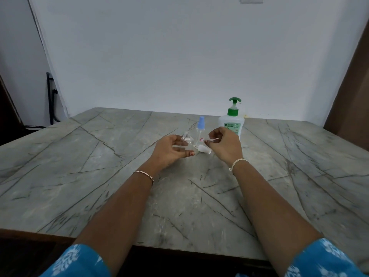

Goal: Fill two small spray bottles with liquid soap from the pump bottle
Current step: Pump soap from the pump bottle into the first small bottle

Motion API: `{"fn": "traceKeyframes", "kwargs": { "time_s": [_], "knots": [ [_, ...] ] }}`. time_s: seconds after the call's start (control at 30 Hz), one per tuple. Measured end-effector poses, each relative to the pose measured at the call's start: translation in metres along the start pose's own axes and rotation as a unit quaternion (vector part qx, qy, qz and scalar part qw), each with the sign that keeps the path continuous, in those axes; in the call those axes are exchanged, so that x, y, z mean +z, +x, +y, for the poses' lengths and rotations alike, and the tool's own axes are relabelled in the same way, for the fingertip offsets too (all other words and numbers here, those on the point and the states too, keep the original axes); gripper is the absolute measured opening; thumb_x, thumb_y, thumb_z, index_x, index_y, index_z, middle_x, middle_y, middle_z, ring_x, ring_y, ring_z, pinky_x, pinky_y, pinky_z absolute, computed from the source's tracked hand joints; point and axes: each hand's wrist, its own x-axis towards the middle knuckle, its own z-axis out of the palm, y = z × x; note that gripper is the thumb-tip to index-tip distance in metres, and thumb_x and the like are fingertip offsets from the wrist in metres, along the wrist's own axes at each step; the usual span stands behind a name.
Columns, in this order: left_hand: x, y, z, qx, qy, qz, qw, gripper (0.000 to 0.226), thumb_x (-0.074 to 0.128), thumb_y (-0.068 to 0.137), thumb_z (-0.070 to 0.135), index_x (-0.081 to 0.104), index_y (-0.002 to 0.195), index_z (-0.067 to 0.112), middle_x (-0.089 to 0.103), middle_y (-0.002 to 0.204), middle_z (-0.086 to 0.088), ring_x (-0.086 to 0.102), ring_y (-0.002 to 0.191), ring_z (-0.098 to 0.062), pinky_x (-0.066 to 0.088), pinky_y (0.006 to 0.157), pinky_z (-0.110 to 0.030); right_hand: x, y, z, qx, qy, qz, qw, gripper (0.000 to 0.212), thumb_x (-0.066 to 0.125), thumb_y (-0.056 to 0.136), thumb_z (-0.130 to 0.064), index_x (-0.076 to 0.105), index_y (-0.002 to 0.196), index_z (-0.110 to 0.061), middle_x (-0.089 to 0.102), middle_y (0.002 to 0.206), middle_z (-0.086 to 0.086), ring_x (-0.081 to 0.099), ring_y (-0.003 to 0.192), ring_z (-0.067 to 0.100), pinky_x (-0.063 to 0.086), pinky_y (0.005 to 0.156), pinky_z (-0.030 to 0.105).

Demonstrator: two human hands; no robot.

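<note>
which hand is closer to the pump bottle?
Right. The right hand sits just in front of the pump bottle, overlapping its lower part. The left hand is farther left, at the open clear bottle.

The grey-green stone-patterned worktop (99, 166), crossed by dark vein lines and edged in dark wood at the near side, carries a white pump bottle with a green pump head (231, 121) standing upright toward its far edge. Just left of that pump bottle stands a small clear spray bottle with a pale blue cap (200, 129), and further left and nearer, a small clear uncapped bottle with a threaded neck (187, 139). A white spray cap (204, 149) lies on its side in front of the pump bottle, slightly left.
</note>
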Motion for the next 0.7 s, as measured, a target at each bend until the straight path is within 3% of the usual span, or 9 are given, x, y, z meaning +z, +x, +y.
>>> {"fn": "traceKeyframes", "kwargs": {
  "time_s": [0.17, 0.27, 0.37, 0.5, 0.57, 0.63, 0.7],
  "knots": [
    [0.005, 0.001, -0.001, 0.007, -0.014, -0.011, 1.000, 0.060, 0.087, 0.066, 0.020, 0.061, 0.119, 0.010, 0.069, 0.108, 0.000, 0.066, 0.093, -0.012, 0.048, 0.066, -0.004, -0.033, 0.002, -0.012, 0.020, 0.024, 0.108, 0.994, 0.016, 0.073, 0.082, -0.022, 0.063, 0.093, -0.027, 0.065, 0.080, -0.014, 0.064, 0.071, 0.005, 0.057, 0.075, 0.034],
    [0.010, 0.003, -0.002, 0.002, -0.033, -0.011, 0.999, 0.060, 0.088, 0.064, 0.019, 0.061, 0.117, 0.009, 0.070, 0.108, -0.001, 0.069, 0.096, -0.015, 0.053, 0.082, -0.018, -0.049, 0.007, -0.011, 0.028, 0.022, 0.163, 0.986, 0.014, 0.071, 0.084, -0.027, 0.062, 0.095, -0.028, 0.064, 0.075, -0.013, 0.063, 0.075, 0.007, 0.056, 0.073, 0.037],
    [0.013, 0.004, -0.002, 0.004, -0.032, -0.018, 0.999, 0.063, 0.089, 0.063, 0.022, 0.062, 0.118, 0.009, 0.070, 0.107, 0.001, 0.069, 0.094, -0.013, 0.054, 0.088, -0.024, -0.055, 0.017, -0.008, 0.018, 0.029, 0.179, 0.983, 0.029, 0.074, 0.083, -0.035, 0.060, 0.106, -0.026, 0.061, 0.083, -0.012, 0.060, 0.086, 0.013, 0.053, 0.079, 0.039],
    [0.016, 0.006, -0.003, 0.007, -0.029, -0.025, 0.999, 0.062, 0.089, 0.061, 0.027, 0.062, 0.115, 0.012, 0.071, 0.105, 0.004, 0.069, 0.092, -0.010, 0.055, 0.087, -0.025, -0.057, 0.041, 0.000, 0.027, 0.058, 0.117, 0.991, 0.066, 0.080, 0.077, -0.031, 0.045, 0.133, -0.026, 0.052, 0.125, -0.001, 0.046, 0.120, 0.020, 0.038, 0.099, 0.033],
    [0.018, 0.007, -0.003, 0.010, -0.036, -0.024, 0.999, 0.057, 0.089, 0.061, 0.026, 0.063, 0.110, 0.017, 0.071, 0.105, 0.003, 0.070, 0.092, -0.011, 0.055, 0.088, -0.027, -0.057, 0.052, 0.004, 0.054, 0.103, 0.058, 0.992, 0.082, 0.084, 0.073, -0.029, 0.037, 0.140, -0.029, 0.046, 0.138, -0.001, 0.041, 0.130, 0.023, 0.037, 0.110, 0.042],
    [0.020, 0.008, -0.003, 0.010, -0.045, -0.025, 0.999, 0.056, 0.090, 0.060, 0.025, 0.063, 0.109, 0.017, 0.072, 0.105, 0.001, 0.070, 0.093, -0.014, 0.055, 0.091, -0.032, -0.058, 0.058, 0.007, 0.073, 0.139, 0.009, 0.988, 0.089, 0.085, 0.073, -0.024, 0.031, 0.144, -0.029, 0.040, 0.147, 0.001, 0.041, 0.132, 0.025, 0.037, 0.111, 0.044],
    [0.022, 0.009, -0.003, 0.011, -0.047, -0.028, 0.998, 0.058, 0.090, 0.060, 0.025, 0.063, 0.110, 0.015, 0.071, 0.105, 0.000, 0.070, 0.094, -0.015, 0.055, 0.091, -0.033, -0.060, 0.059, 0.008, 0.086, 0.186, -0.031, 0.978, 0.086, 0.081, 0.078, -0.016, 0.029, 0.146, -0.024, 0.037, 0.149, 0.004, 0.045, 0.125, 0.020, 0.041, 0.102, 0.033]
  ]
}}
